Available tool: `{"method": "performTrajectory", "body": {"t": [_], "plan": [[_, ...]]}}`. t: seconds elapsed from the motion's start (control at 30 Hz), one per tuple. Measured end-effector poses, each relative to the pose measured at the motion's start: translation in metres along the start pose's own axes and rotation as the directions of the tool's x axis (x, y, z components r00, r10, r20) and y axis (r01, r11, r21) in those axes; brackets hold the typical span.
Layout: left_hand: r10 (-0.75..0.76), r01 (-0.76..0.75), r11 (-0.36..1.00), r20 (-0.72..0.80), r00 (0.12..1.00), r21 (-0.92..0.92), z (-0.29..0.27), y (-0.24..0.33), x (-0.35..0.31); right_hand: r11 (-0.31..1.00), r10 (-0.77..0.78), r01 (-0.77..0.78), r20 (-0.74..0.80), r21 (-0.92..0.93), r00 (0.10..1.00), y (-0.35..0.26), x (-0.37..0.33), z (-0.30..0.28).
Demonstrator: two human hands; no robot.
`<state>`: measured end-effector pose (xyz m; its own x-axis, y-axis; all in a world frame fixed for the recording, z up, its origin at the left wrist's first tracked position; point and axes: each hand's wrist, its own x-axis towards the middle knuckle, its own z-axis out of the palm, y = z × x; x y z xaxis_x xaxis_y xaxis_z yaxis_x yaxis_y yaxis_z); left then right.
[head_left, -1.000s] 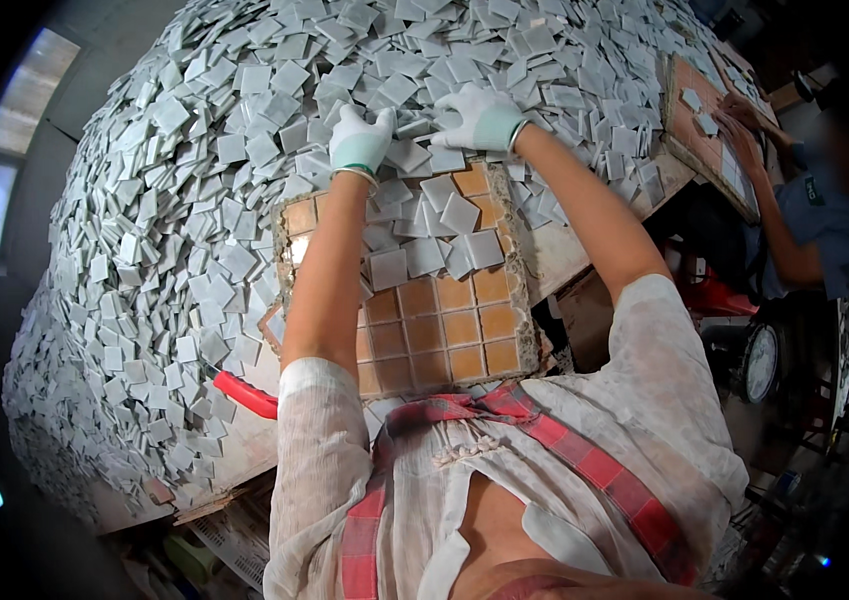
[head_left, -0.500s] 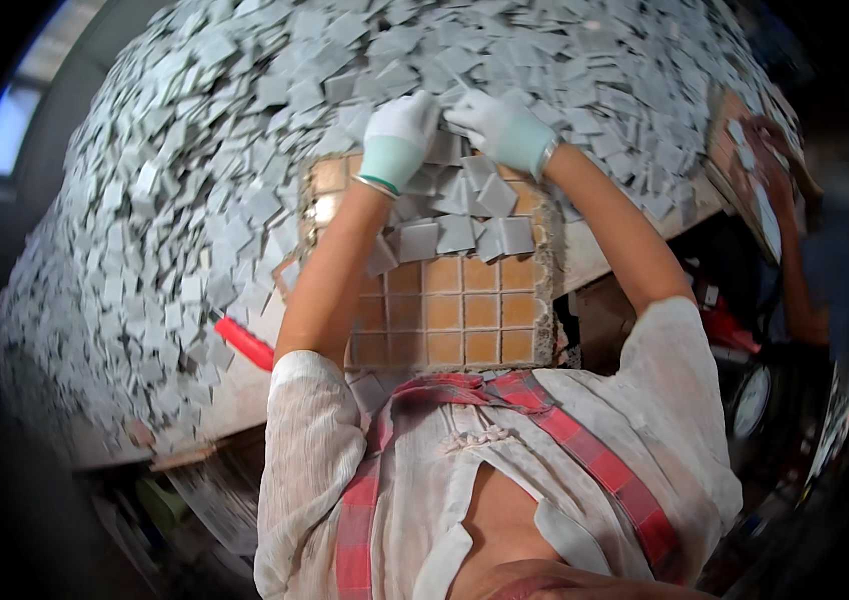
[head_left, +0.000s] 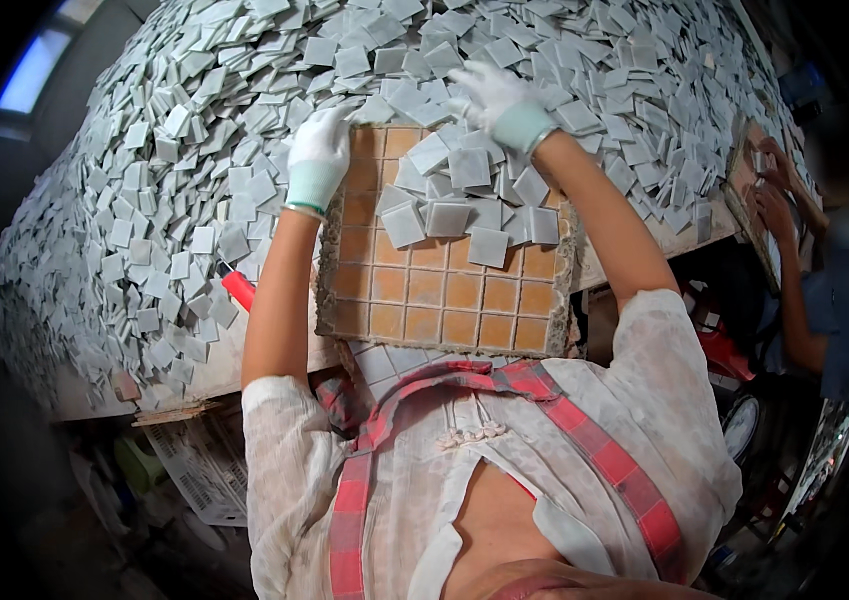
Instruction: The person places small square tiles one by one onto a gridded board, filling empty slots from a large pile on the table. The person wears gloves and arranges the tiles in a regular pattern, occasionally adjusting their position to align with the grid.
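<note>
You are holding your right hand [head_left: 499, 102] open beside the white tiles [head_left: 469, 168], your left hand [head_left: 320, 158] at a corner of the grid board [head_left: 462, 290], grip unclear; flat, light fingers should slide tiles best.

The loose square tiles [head_left: 468, 168] look ceramic or stone-like, smooth-faced, with a soft satin sheen. The gridded tray [head_left: 462, 290] has smooth orange-brown cells between pale lines, and its rim is rough, crumbly and matt. The gloves [head_left: 318, 150] are matt knitted cloth. Thin, crinkled, slightly sheer cloth makes up the blouse [head_left: 634, 440]; the checked straps [head_left: 594, 450] are matt woven fabric. The red handle [head_left: 238, 290] looks like smooth plastic. The counter [head_left: 214, 365] is dull and matt; the slotted crate [head_left: 204, 470] looks plastic.
</note>
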<state>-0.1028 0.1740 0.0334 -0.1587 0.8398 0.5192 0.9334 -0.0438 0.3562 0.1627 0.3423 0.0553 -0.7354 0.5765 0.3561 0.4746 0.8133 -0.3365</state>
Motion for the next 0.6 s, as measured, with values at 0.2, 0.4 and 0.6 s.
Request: {"method": "performTrajectory", "body": {"t": [0.2, 0.4, 0.6], "plan": [[-0.016, -0.037, 0.981, 0.272, 0.962, 0.190, 0.018, -0.022, 0.006, 0.939, -0.281, 0.169, 0.382, 0.300, 0.880, -0.042, -0.024, -0.002], [-0.004, -0.098, 0.972, 0.431, 0.902, 0.215, -0.025, -0.030, -0.035, 0.823, -0.224, 0.105, 0.149, 0.558, 0.963, -0.042, -0.087, -0.033], [-0.143, 0.126, 0.989, 0.277, 0.950, 0.078, -0.086, 0.017, -0.134, 0.960, -0.108, 0.065, 0.144, 0.273, 0.984, -0.013, -0.177, -0.042]]}}
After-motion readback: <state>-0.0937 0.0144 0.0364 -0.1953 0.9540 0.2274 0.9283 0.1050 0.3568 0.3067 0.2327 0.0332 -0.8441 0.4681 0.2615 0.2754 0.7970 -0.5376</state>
